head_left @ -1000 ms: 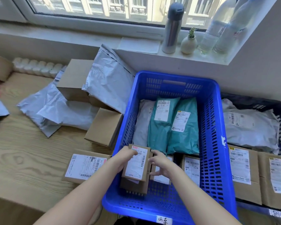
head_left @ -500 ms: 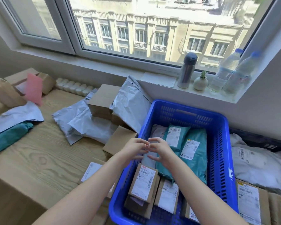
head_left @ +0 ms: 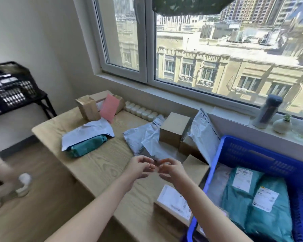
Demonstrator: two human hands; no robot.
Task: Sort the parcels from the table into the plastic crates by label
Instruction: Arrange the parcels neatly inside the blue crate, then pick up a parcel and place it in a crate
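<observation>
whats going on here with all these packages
A person is sorting parcels from the wooden table into the blue crate. Right now the left hand and right hand hold nothing and hover close together over the table. Two teal mailers with labels lie in the crate. On the table wait grey mailers, cardboard boxes and a pink envelope, and a labelled box lies beside the crate.

A white-framed window [head_left: 148, 49] spans the wall; a pale stone building [head_left: 217, 67] is visible through the glass. Dark green patterned fabric [head_left: 187, 6] hangs at the top edge of the window. On the windowsill [head_left: 241, 122] a grey thermos flask [head_left: 267, 112] stands upright, just beside a small round white vase [head_left: 281, 125] holding a green plant [head_left: 287, 117]. The floor [head_left: 42, 198] is wood-patterned.
</observation>
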